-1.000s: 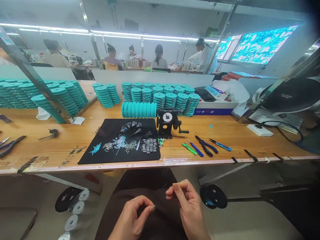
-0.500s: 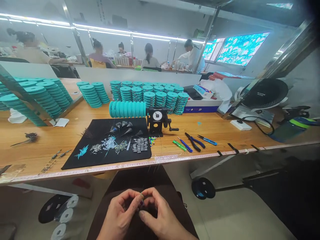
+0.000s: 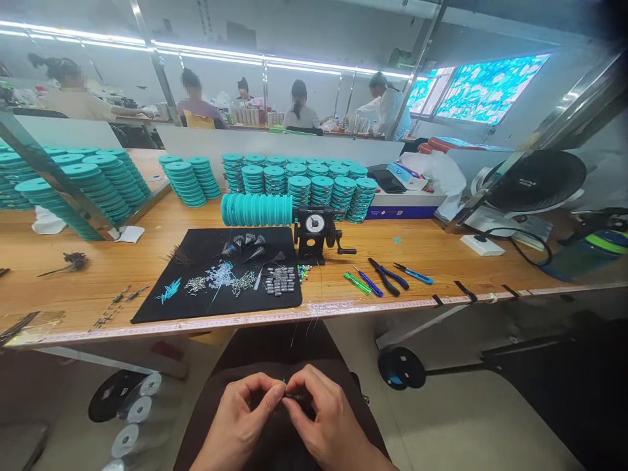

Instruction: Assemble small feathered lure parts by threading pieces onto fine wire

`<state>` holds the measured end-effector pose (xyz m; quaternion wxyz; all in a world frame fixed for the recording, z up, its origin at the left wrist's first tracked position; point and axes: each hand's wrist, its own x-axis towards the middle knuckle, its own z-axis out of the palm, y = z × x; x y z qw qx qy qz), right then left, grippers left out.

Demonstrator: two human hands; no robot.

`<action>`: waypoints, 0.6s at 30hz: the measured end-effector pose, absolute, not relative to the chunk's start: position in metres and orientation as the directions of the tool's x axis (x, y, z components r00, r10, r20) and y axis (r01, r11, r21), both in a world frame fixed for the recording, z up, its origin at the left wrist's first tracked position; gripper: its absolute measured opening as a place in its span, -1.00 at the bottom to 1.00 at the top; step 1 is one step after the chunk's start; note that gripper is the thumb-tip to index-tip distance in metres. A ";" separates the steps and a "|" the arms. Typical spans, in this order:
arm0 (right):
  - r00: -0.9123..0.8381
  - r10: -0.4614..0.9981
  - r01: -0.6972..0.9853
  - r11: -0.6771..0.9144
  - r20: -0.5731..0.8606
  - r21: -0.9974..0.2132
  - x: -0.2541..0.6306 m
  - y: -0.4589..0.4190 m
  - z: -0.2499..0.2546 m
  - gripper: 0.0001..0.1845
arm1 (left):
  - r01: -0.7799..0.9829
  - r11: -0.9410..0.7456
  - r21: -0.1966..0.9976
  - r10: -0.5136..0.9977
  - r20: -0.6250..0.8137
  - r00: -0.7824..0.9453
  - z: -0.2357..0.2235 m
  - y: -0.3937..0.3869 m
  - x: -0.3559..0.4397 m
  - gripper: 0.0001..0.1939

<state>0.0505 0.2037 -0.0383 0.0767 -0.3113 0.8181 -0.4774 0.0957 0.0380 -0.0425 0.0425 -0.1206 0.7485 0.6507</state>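
Note:
Over my lap [image 3: 275,347], below the table edge, my left hand [image 3: 245,415] and my right hand [image 3: 326,412] meet fingertip to fingertip. Thumb and forefinger of the left are pinched together. The right also pinches, at a small dark piece whose end shows between the fingers. A tiny teal tip pokes up where the hands meet. What exactly they hold is mostly hidden. Thin line hangs over the table edge above them. On the table beyond lies a black mat [image 3: 167,304] with small parts in piles, and a black hand-crank winder [image 3: 314,226] carrying teal spools [image 3: 258,210].
Pliers [image 3: 387,276], a blue cutter [image 3: 413,273] and a green tool [image 3: 357,282] lie right of the mat. Stacks of teal spools [image 3: 299,186] line the table's back. A fan [image 3: 540,180] and a bottle [image 3: 583,252] stand at right. Several people sit or stand beyond the partition.
The view has shifted slightly, so the table appears a little right and higher. My right fingers have closed in beside the left fingertips; the dark piece and teal tip now show there.

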 end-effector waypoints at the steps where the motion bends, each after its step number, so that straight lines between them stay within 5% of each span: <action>1: -0.776 -0.594 -0.487 0.349 0.213 -0.801 0.050 0.204 -0.040 -0.91 | -0.233 0.146 0.961 -0.123 -0.216 -0.969 -0.043 0.037 0.096 -0.59; 8: -0.676 -0.662 -0.683 0.398 0.324 -0.613 0.049 0.204 -0.052 -0.85 | -0.151 0.320 0.935 -0.029 -0.150 -0.988 -0.041 0.030 0.099 -0.63; 18: -0.771 -0.636 -0.254 0.261 0.032 -0.931 0.046 0.206 -0.025 -0.83 | -0.154 0.327 0.932 0.062 -0.184 -0.981 -0.022 0.017 0.096 -0.69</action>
